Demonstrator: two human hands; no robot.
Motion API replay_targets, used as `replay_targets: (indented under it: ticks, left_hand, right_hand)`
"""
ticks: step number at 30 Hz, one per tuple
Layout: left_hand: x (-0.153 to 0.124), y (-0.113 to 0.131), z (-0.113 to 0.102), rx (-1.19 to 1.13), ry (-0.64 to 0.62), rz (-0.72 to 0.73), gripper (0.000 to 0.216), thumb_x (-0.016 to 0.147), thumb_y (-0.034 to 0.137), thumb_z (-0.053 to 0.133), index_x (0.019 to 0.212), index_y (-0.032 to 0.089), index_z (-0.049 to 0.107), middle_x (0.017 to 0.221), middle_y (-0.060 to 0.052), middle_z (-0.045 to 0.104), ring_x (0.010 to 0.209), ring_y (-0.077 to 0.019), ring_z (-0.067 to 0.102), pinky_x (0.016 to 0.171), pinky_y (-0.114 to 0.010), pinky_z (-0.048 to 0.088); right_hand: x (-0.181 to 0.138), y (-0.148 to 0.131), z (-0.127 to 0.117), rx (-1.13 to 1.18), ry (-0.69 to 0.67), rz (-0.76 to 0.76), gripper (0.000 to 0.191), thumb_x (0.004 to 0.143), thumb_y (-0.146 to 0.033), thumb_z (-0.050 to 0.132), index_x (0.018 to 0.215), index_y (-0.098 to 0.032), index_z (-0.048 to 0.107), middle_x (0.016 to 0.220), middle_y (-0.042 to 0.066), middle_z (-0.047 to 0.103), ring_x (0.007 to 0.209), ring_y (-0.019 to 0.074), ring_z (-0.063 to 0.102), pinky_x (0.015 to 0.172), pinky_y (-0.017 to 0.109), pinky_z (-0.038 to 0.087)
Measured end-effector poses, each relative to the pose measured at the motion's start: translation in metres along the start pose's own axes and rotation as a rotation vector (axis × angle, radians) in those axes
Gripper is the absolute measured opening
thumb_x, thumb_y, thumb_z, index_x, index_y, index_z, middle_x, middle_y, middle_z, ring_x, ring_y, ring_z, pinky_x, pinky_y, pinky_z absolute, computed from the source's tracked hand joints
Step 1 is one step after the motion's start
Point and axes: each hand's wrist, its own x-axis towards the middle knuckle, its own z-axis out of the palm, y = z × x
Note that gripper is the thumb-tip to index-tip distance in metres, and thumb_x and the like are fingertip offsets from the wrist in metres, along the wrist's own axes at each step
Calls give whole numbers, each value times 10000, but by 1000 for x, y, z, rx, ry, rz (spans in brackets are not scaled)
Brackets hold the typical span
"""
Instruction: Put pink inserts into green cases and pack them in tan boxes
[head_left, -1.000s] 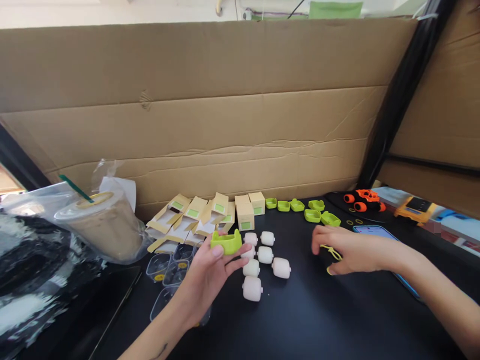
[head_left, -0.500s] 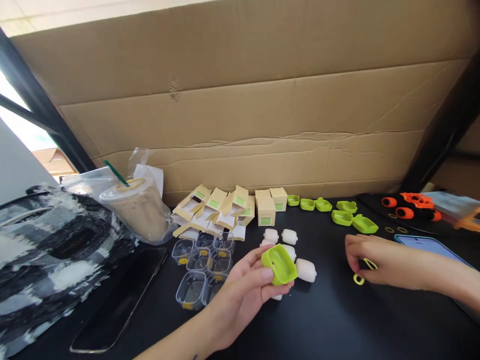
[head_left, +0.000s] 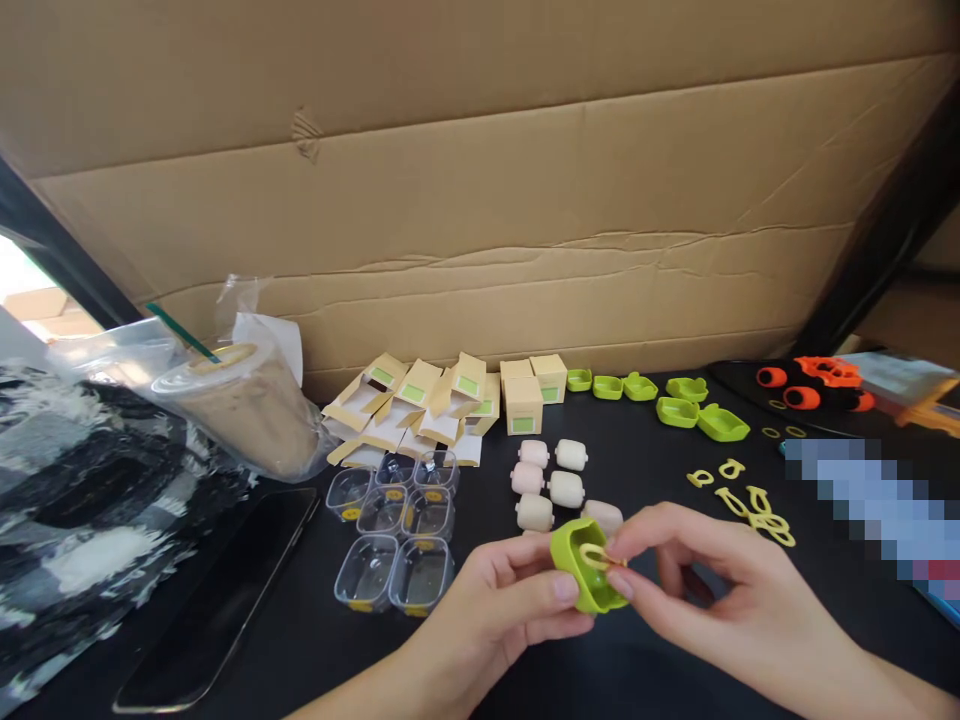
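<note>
My left hand (head_left: 502,605) is closed around a small lime-green plastic shell (head_left: 568,553), its hollow side tilted toward my right hand. Between thumb and fingertips my right hand (head_left: 720,590) pinches a small pale-yellow loop piece (head_left: 594,555) at the shell's opening; part of it is inside the hollow. Whether it is seated there I cannot tell. Several similar yellow loop pieces (head_left: 757,512) lie on the black table just beyond my right hand. Small white and pink rollers (head_left: 566,489) stand behind the shell, some partly hidden by my hands.
Clear plastic cups (head_left: 367,570) sit left of my hands, beside a black phone (head_left: 225,590). Behind are opened cardboard boxes (head_left: 412,385), closed boxes (head_left: 523,405) and more green shells (head_left: 679,411). A bagged iced drink (head_left: 247,410) stands left; an orange-wheeled toy (head_left: 829,372) lies far right.
My right hand has moved left from the yellow pieces, bringing one loop piece into the green shell. My left hand still holds the shell, now turned more toward the right. The view has shifted slightly.
</note>
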Motion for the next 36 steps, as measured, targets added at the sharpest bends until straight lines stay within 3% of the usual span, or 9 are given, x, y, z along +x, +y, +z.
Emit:
replay_targets:
  ticks: [5, 10, 20, 25, 30, 34, 36]
  left_hand:
    - [1, -5, 0, 52, 9, 62, 344, 791, 225, 710, 1135, 225, 690, 1092, -68, 720, 1016, -175, 650, 898, -266, 475]
    - [3, -7, 1, 82, 17, 159, 322, 806, 183, 686, 1125, 223, 702, 1056, -62, 734, 979, -186, 659, 934, -287, 453]
    - [1, -10, 0, 108, 37, 193, 309, 796, 200, 703, 1099, 258, 716, 1028, -43, 740, 961, -185, 668, 928, -281, 471]
    - [1, -13, -1, 126, 122, 201, 248, 702, 223, 788, 944, 274, 769, 993, -28, 733, 965, -215, 675, 864, -290, 525]
    - [-2, -11, 0, 196, 101, 262, 226, 777, 312, 724, 993, 251, 748, 1077, -44, 704, 1006, -209, 660, 925, -309, 514]
    - [-1, -10, 0, 232, 163, 268, 181, 800, 357, 690, 895, 205, 707, 937, -41, 717, 860, -170, 682, 791, -273, 560]
    - [-1, -11, 0, 321, 178, 308, 149, 813, 321, 663, 807, 173, 648, 960, -55, 688, 791, -151, 671, 698, -242, 554]
  right_hand:
    - [1, 6, 5, 13, -19, 24, 67, 821, -239, 649, 818, -232, 715, 669, -18, 706, 416, 79, 507, 386, 178, 411]
    - [1, 5, 4, 58, -65, -56, 102, 844, -194, 625, 846, -214, 724, 699, -2, 713, 461, 79, 552, 410, 162, 423]
    - [0, 3, 5, 50, -36, -88, 129, 852, -151, 605, 854, -216, 716, 660, -16, 688, 473, 78, 547, 421, 160, 414]
    - [-3, 9, 10, -26, -87, -90, 143, 885, -139, 554, 825, -219, 657, 712, -2, 681, 551, 97, 572, 470, 179, 414]
    - [-6, 15, 10, -108, -46, -253, 116, 917, -132, 541, 882, -229, 594, 700, -15, 624, 579, 104, 564, 532, 204, 419]
    - [-3, 12, 8, -99, -55, -290, 120, 925, -129, 536, 937, -241, 576, 720, -23, 639, 581, 103, 572, 542, 202, 432]
    - [-2, 8, 7, -66, -91, -289, 130, 930, -127, 524, 946, -246, 576, 731, -22, 653, 585, 100, 589, 538, 194, 444]
